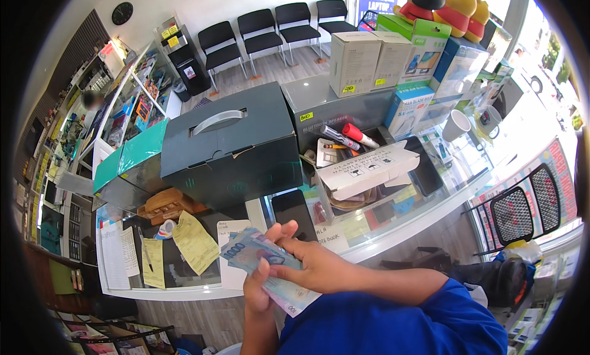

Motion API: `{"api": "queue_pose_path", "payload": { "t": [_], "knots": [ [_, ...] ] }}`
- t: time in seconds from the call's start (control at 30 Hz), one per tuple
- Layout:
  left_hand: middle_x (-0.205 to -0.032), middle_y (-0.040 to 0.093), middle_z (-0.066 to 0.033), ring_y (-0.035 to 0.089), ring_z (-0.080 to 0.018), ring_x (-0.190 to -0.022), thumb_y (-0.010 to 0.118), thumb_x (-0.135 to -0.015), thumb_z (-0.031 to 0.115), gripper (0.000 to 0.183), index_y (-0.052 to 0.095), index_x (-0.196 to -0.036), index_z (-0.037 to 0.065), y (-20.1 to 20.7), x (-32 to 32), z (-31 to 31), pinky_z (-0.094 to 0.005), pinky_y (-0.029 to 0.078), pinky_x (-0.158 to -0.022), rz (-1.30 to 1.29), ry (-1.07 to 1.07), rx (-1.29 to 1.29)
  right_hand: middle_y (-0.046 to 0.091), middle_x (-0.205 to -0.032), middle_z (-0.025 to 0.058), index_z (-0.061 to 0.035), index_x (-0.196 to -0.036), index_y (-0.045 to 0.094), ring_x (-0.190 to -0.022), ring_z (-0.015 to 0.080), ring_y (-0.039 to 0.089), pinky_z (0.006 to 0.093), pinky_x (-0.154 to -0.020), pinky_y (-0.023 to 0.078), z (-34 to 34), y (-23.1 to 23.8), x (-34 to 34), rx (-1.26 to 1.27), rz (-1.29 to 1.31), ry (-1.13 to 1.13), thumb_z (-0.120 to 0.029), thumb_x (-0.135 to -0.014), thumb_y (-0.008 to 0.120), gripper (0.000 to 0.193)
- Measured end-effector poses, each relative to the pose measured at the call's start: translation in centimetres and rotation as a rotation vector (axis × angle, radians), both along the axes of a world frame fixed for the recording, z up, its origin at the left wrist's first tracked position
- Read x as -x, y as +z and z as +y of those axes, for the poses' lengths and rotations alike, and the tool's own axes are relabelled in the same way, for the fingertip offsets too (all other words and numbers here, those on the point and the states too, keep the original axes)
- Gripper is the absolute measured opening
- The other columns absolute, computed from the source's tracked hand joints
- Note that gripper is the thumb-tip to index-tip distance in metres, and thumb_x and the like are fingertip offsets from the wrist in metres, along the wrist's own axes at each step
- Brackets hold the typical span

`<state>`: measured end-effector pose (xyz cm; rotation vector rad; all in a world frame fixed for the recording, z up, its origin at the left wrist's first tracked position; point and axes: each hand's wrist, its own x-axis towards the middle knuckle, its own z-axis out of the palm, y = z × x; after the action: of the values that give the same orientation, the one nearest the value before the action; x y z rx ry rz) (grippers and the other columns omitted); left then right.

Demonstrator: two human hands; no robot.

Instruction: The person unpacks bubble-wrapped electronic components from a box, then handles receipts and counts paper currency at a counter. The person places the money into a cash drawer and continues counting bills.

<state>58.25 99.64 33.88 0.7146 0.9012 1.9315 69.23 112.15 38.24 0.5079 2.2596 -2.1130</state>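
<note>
A small stack of banknotes is held in front of my blue shirt, above the near edge of the glass counter (pixel 369 235). The blue banknotes (pixel 247 249) fan out at the upper left, and a purple banknote (pixel 292 297) sticks out below toward my shirt. My left hand (pixel 260 288) grips the stack from below, its thumb on the face of the notes. Reaching in from the right, my right hand (pixel 319 266) closes over the same notes. How many there are cannot be made out. A black phone (pixel 289 209) lies on the counter just beyond my hands.
Left of my hands lie yellow slips (pixel 195 243), a pen (pixel 146 250) and lined paper (pixel 114 257). A large dark box (pixel 233 152) with a grey handle stands behind them. Rightward are an open white carton (pixel 369 171), markers (pixel 359 136), a white cup (pixel 456 126) and stacked boxes (pixel 353 63).
</note>
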Motion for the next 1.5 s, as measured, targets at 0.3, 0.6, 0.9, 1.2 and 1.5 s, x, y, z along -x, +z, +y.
{"api": "queue_pose_path", "payload": {
  "t": [0.3, 0.6, 0.9, 1.2, 1.5],
  "knots": [
    [-0.155, 0.051, -0.022, 0.047, -0.0323, -0.144, 0.048, -0.109, 0.046, 0.076, 0.023, -0.167, 0.003, 0.6, 0.4, 1.0, -0.0469, 0.036, -0.121, 0.098, 0.278, 0.003, 0.067, -0.111, 0.0092, -0.0002, -0.128, 0.055, -0.101, 0.0139, 0.063, 0.0315, -0.085, 0.053, 0.0, -1.4, -0.5, 0.248, 0.203, -0.218, -0.033, -0.098, 0.079, 0.051],
    [-0.113, 0.068, -0.0176, 0.067, -0.0357, -0.117, 0.054, -0.105, 0.031, 0.054, 0.045, -0.149, 0.002, -0.5, 0.4, 0.6, -0.0516, 0.05, -0.11, -0.451, -0.01, -0.255, 0.076, -0.094, 0.0133, -0.0043, -0.119, 0.073, -0.081, 0.0237, 0.073, 0.035, -0.076, 0.057, -0.4, 1.5, -3.3, -0.321, 0.093, -0.246, -0.032, -0.098, 0.078, 0.035],
    [-0.149, 0.059, -0.0266, 0.059, -0.0404, -0.137, 0.061, -0.098, 0.021, 0.04, 0.066, -0.129, -0.003, 3.6, 1.7, 2.5, -0.0533, 0.047, -0.114, 0.152, -0.608, 0.116, 0.072, -0.126, 0.012, -0.0053, -0.122, 0.074, -0.122, 0.0299, 0.065, 0.0435, -0.104, 0.05, 10.9, 5.2, -12.3, -1.294, 0.043, -0.227, -0.009, -0.088, 0.069, 0.034],
    [-0.157, 0.054, -0.0174, 0.046, -0.0349, -0.149, 0.07, -0.077, 0.009, 0.047, 0.07, -0.124, 0.012, 11.0, -1.3, 10.3, -0.0541, 0.024, -0.125, 1.699, -0.462, 0.076, 0.066, -0.135, 0.0151, -0.0071, -0.134, 0.064, -0.131, 0.0309, 0.06, 0.0471, -0.11, 0.048, 18.7, 5.5, -10.6, -1.438, 0.114, 0.437, -0.006, -0.081, 0.064, 0.053],
    [-0.153, 0.059, -0.0163, 0.057, -0.0368, -0.138, 0.068, -0.09, 0.021, 0.04, 0.071, -0.127, 0.006, 13.4, -3.1, 13.5, -0.0506, 0.033, -0.122, 1.72, -0.362, 0.48, 0.069, -0.12, 0.016, -0.0033, -0.122, 0.066, -0.121, 0.0348, 0.063, 0.0476, -0.108, 0.049, 25.8, 4.1, -10.0, -1.362, 0.468, 0.608, -0.016, -0.087, 0.062, 0.038]
  ]
}}
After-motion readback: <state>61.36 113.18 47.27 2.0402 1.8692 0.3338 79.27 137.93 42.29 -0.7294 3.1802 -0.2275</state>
